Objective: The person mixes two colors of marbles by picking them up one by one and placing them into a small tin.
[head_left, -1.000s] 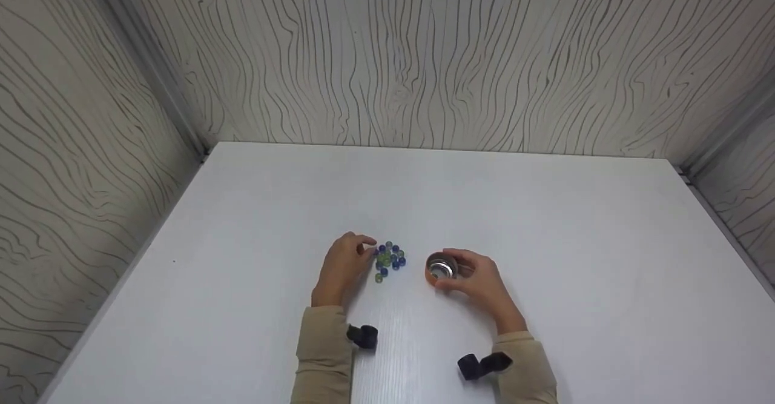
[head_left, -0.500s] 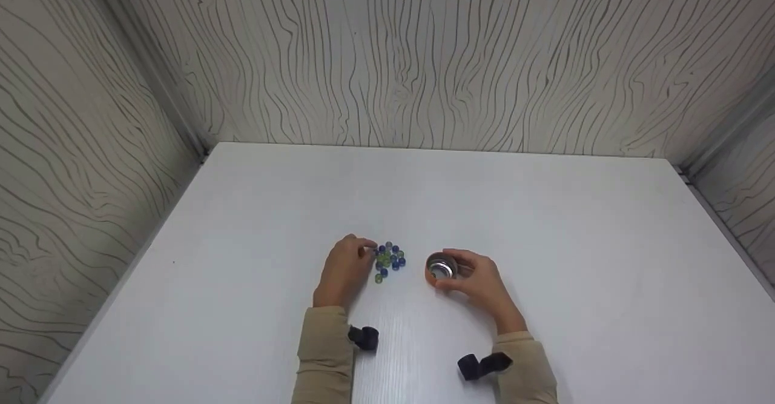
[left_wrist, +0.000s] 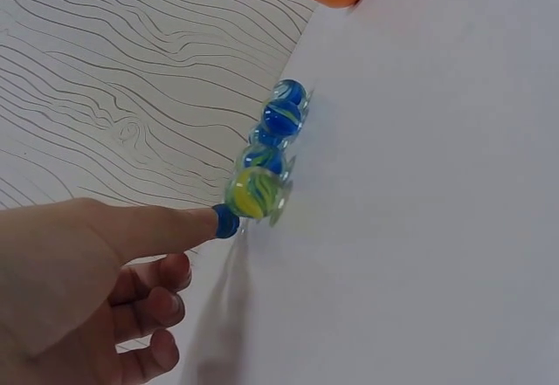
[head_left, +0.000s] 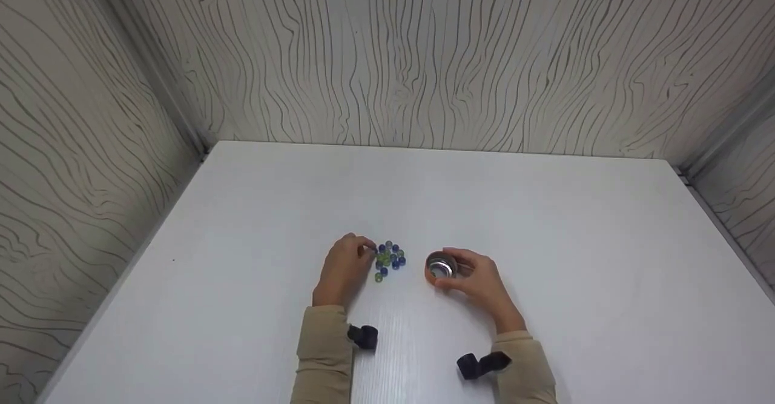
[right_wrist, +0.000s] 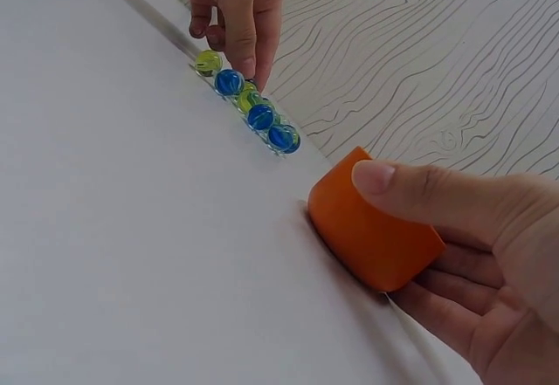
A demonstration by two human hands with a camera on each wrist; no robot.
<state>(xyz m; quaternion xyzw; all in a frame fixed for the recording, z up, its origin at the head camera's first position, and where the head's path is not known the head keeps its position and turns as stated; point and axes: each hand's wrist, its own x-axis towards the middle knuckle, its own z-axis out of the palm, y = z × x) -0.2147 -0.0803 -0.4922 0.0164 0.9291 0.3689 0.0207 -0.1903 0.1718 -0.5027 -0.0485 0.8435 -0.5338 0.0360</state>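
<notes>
Several glass marbles (head_left: pixel 387 261), blue and yellow-green with swirls, lie in a loose cluster near the middle of the white table. At the cluster's left edge, my left hand (head_left: pixel 345 268) pinches a blue marble (left_wrist: pixel 226 222) between thumb and index finger; the other fingers are loosely curled in the left wrist view. To the right of the marbles, my right hand (head_left: pixel 481 280) grips a small orange cup (right_wrist: pixel 371 228) by its side, thumb at the near rim and fingers round the far side. Its open top faces up, showing a shiny metal inside (head_left: pixel 441 266).
The white table (head_left: pixel 545 210) reaches back to a wall with a wood-grain line pattern (head_left: pixel 399 59). Similar panels stand at the left and right. A black wrist camera (head_left: pixel 363 337) sticks out from the left sleeve, and another (head_left: pixel 478 366) from the right sleeve.
The left index finger has come down toward the thumb at the blue marble on the cluster's left edge. The right hand and the orange cup stay in place.
</notes>
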